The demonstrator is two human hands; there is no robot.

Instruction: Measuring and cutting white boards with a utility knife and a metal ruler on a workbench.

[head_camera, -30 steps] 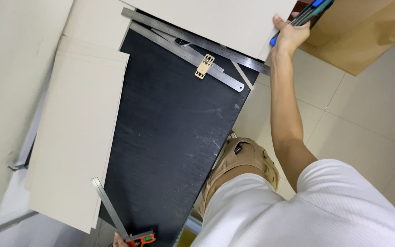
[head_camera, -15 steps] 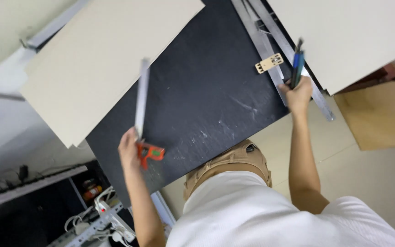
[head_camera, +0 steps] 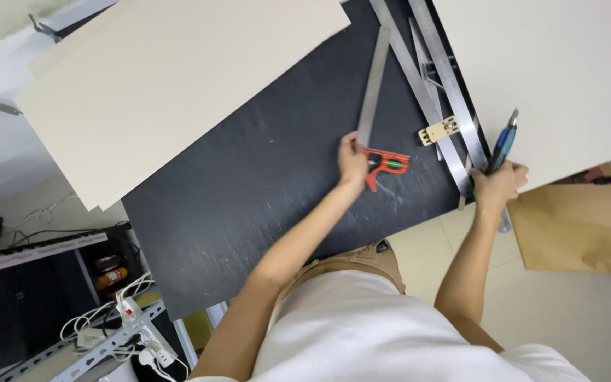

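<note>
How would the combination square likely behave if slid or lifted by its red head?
The combination square would probably stay stiff: its long metal blade looks straight and flat on the black table. It may feel head-heavy, since the red head sits at one end, where the left hand grips it. Lying flat, it seems unlikely to roll, but could slide easily.

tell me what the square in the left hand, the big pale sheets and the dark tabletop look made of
Combination square: blade looks like bare metal, grey with a dull sheen; its red head, held by the left hand, could be painted metal or plastic. Pale sheets: matte cream board, probably card or thin fibreboard, with thin flat edges. Tabletop: matte black, scuffed with whitish scratches, possibly a laminate or rubbery mat.
</note>
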